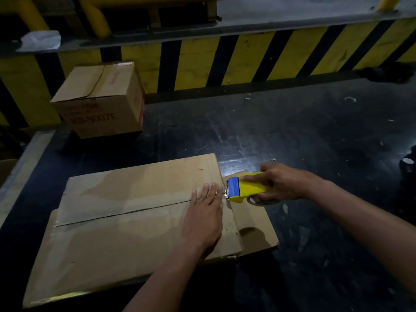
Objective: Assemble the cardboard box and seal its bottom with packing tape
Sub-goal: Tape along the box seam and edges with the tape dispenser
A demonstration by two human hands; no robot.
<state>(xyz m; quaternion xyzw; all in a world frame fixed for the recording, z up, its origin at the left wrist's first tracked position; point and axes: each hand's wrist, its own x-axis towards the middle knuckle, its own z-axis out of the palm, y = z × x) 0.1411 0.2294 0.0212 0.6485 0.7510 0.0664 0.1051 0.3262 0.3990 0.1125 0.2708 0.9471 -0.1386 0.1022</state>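
2nd box (99, 100) beyond flat box (126, 221)

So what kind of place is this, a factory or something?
Probably a warehouse or packing area. There is a yellow-and-black striped barrier, a sealed cardboard box on the dark worktable, and a tape dispenser in the right hand.

Wide open dark table (304, 131) to the right and far right; only small scraps there. Near centre taken up by the box (135, 221), left hand (203, 219) flat on it, right hand (279, 184) with tape gun (244, 188) at its right edge. Far left blocked by a second box (101, 100). Far side closed off by a striped barrier (247, 59).
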